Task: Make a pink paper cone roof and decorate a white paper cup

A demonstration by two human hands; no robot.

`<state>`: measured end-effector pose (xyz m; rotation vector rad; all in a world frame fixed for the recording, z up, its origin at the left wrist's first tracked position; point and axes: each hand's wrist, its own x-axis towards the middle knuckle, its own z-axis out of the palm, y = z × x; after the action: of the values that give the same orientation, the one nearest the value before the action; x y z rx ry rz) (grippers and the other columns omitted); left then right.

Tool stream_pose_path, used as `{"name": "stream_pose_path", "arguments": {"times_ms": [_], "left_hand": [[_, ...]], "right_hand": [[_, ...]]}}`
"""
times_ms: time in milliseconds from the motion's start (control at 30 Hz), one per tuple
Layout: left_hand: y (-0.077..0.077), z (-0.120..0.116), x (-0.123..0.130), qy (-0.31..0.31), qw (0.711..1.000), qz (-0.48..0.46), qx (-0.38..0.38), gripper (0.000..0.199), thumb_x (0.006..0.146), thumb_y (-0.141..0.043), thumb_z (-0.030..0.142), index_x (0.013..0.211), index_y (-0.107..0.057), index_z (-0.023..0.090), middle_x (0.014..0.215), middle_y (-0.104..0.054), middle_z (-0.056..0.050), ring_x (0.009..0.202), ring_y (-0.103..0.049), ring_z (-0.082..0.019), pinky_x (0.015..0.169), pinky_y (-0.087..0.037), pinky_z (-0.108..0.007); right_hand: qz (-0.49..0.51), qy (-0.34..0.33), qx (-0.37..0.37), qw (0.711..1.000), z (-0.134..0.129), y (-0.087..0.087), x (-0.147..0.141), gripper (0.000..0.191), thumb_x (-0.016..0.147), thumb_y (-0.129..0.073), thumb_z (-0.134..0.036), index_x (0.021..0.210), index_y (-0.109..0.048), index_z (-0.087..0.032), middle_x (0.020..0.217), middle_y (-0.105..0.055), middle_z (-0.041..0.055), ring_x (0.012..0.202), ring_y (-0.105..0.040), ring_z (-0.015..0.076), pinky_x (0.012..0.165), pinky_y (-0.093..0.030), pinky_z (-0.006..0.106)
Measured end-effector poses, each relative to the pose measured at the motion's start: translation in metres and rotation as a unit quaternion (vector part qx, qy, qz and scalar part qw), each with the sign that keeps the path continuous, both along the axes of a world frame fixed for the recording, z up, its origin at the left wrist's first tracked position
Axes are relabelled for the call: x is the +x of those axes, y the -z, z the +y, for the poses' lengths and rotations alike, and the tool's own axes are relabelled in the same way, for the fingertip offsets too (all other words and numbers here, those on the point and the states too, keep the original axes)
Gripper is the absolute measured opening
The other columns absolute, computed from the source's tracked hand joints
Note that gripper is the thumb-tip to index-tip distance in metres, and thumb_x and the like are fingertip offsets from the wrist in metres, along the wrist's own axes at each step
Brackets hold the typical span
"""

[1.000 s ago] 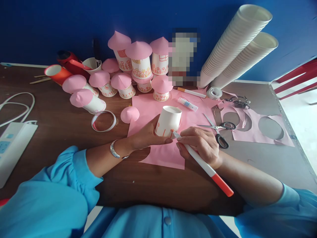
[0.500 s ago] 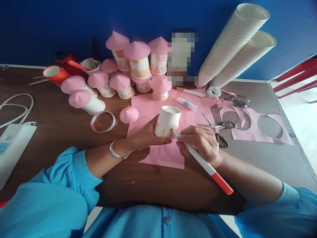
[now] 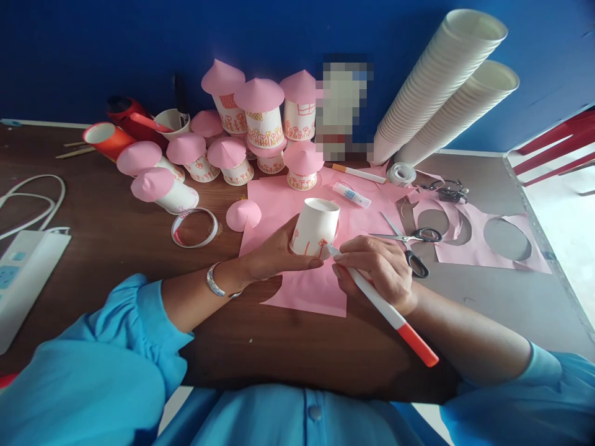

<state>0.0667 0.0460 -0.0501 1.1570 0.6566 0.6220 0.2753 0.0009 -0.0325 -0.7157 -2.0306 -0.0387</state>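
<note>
My left hand [image 3: 281,253] is wrapped round the lower part of a white paper cup [image 3: 317,223], which has red flowers and stems drawn near its lower edge. Between the fingers of my right hand [image 3: 375,267] is a white marker [image 3: 377,297] with a red-orange end, its tip at a small flower on the cup. Beneath both hands lies pink paper [image 3: 320,294]. A small pink cone [image 3: 242,214] rests to the left of the cup.
Several decorated cups with pink cone tops [image 3: 263,124] stand at the back. Right of the hands lie scissors [image 3: 411,237] and cut pink paper [image 3: 469,244]. Two tall stacks of white cups [image 3: 437,87] lean at the back right. A tape ring [image 3: 214,230] and a power strip [image 3: 30,272] are leftward.
Both hands keep almost the same pose. The marker tip has shifted very slightly at the red flower, and the view has moved a little.
</note>
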Motion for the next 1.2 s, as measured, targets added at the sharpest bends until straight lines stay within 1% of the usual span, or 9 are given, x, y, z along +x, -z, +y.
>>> {"name": "stream_pose_path", "arguments": {"times_ms": [133,233,400,667,800,1000,1200], "left_hand": [[0.0025,0.0003,-0.0005,0.001,1.0,-0.005,-0.003,0.06,0.074,-0.09,0.035,0.12,-0.054,0.023,0.107,-0.065,-0.004,0.097,-0.064,-0.02,0.086,-0.054,-0.036],[0.0031,0.0002,-0.0008,0.0,1.0,-0.007,-0.005,0.06,0.073,-0.091,0.033,0.12,-0.055,0.023,0.11,-0.065,-0.004,0.097,-0.063,-0.019,0.085,-0.054,-0.034],[0.0021,0.0,-0.0015,0.001,1.0,-0.004,-0.014,0.061,0.074,-0.09,0.035,0.122,-0.054,0.023,0.115,-0.066,-0.005,0.096,-0.063,-0.018,0.083,-0.054,-0.033],[0.0044,-0.0002,-0.0018,-0.003,1.0,0.002,-0.013,0.063,0.073,-0.091,0.037,0.125,-0.057,0.024,0.109,-0.067,-0.004,0.098,-0.065,-0.021,0.085,-0.055,-0.035],[0.0033,0.0001,-0.0012,-0.003,1.0,0.001,-0.017,0.064,0.073,-0.091,0.036,0.126,-0.056,0.024,0.11,-0.067,-0.004,0.099,-0.066,-0.021,0.086,-0.055,-0.036],[-0.001,0.0008,0.0003,-0.006,1.0,-0.01,-0.012,0.057,0.073,-0.091,0.033,0.117,-0.057,0.022,0.108,-0.065,-0.004,0.097,-0.064,-0.019,0.085,-0.054,-0.034],[-0.0004,-0.0001,-0.0006,-0.004,1.0,-0.011,-0.021,0.06,0.073,-0.09,0.033,0.123,-0.058,0.023,0.108,-0.067,-0.005,0.098,-0.065,-0.021,0.086,-0.054,-0.036]], "right_hand": [[0.001,0.002,-0.004,1.0,-0.0003,-0.0009,-0.0009,0.016,0.09,-0.067,-0.01,0.102,-0.06,-0.018,0.077,-0.069,0.0028,0.064,-0.068,0.0145,0.057,-0.058,0.026],[-0.002,-0.001,-0.002,1.0,-0.0003,-0.0016,-0.001,0.016,0.09,-0.067,-0.009,0.102,-0.06,-0.018,0.077,-0.069,0.0037,0.065,-0.068,0.0152,0.058,-0.058,0.026],[-0.01,0.001,0.001,1.0,0.0005,-0.0033,-0.0007,0.018,0.09,-0.065,-0.009,0.103,-0.059,-0.019,0.075,-0.069,0.0023,0.062,-0.067,0.0144,0.056,-0.057,0.026],[-0.005,0.002,0.001,1.0,0.0007,-0.0023,-0.0002,0.015,0.09,-0.065,-0.01,0.101,-0.06,-0.018,0.076,-0.068,0.0033,0.062,-0.066,0.0147,0.056,-0.057,0.026],[-0.005,0.009,0.001,1.0,0.0005,-0.0024,-0.0004,0.017,0.089,-0.065,-0.008,0.101,-0.06,-0.018,0.077,-0.068,0.0029,0.062,-0.065,0.014,0.055,-0.056,0.026],[-0.006,0.017,0.0,1.0,0.0002,-0.0014,0.0003,0.02,0.087,-0.066,-0.006,0.102,-0.06,-0.019,0.078,-0.069,0.0025,0.061,-0.064,0.0141,0.054,-0.055,0.026],[0.001,0.01,-0.001,1.0,-0.0006,-0.0013,-0.0004,0.023,0.085,-0.067,-0.005,0.102,-0.061,-0.018,0.077,-0.069,0.0025,0.062,-0.067,0.0154,0.056,-0.057,0.026]]}}
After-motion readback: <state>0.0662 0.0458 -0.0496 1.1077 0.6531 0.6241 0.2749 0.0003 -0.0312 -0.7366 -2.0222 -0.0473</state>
